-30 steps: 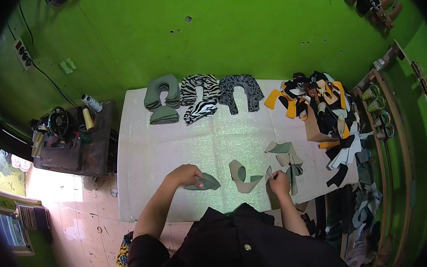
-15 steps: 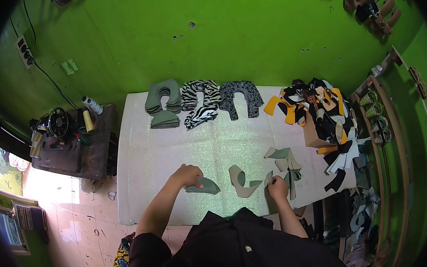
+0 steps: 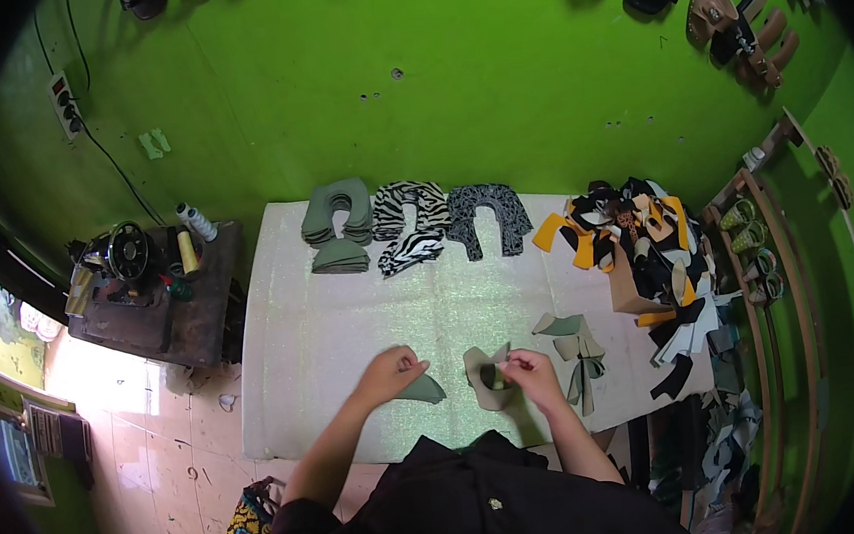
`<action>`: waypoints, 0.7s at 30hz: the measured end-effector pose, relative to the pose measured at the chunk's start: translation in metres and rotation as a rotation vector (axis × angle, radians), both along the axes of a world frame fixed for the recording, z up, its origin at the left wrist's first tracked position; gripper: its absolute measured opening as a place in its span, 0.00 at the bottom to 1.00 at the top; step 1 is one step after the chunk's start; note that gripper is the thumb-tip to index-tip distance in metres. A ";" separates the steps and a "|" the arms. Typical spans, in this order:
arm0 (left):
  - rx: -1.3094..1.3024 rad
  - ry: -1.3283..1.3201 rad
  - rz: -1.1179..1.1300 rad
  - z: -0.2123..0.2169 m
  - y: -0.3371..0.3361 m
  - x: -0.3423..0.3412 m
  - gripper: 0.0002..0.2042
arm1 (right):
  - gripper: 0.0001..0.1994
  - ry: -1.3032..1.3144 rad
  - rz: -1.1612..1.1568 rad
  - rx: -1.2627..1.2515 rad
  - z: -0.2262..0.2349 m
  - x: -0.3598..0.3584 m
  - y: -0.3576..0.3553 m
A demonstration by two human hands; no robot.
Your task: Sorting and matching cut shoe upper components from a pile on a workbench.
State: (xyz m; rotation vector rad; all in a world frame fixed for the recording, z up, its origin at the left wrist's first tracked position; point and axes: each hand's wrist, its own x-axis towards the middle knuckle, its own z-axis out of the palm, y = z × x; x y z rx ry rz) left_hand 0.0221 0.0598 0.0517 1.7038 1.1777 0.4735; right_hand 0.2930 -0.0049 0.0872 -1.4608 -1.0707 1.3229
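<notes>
On the white-covered table, a small stack of grey-green cut pieces (image 3: 423,391) lies right beneath my left hand (image 3: 393,373). The fingers of that hand are curled in toward the thumb; whether anything is between them is hidden. My right hand (image 3: 534,374) pinches a small grey-green piece (image 3: 502,352) and holds it over a curved beige-and-green piece (image 3: 485,391) at the table's near middle. Several loose green and beige pieces (image 3: 572,346) lie in a pile to the right of my right hand.
Along the back stand stacks of green (image 3: 335,214), zebra-striped (image 3: 408,208) and dark-patterned (image 3: 489,220) U-shaped pieces. A box (image 3: 634,286) overflowing with scraps occupies the right end. A sewing machine (image 3: 126,266) stands left; a wooden rack (image 3: 789,339) with sandals stands right.
My right hand has moved left with the small piece, from beside the loose pile to over the curved piece. My left hand has shifted slightly right over the stack. The view has tilted a little upward.
</notes>
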 end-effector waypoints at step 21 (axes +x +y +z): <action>-0.199 -0.068 -0.046 0.027 -0.002 -0.032 0.11 | 0.14 -0.436 0.517 0.138 -0.021 -0.076 0.040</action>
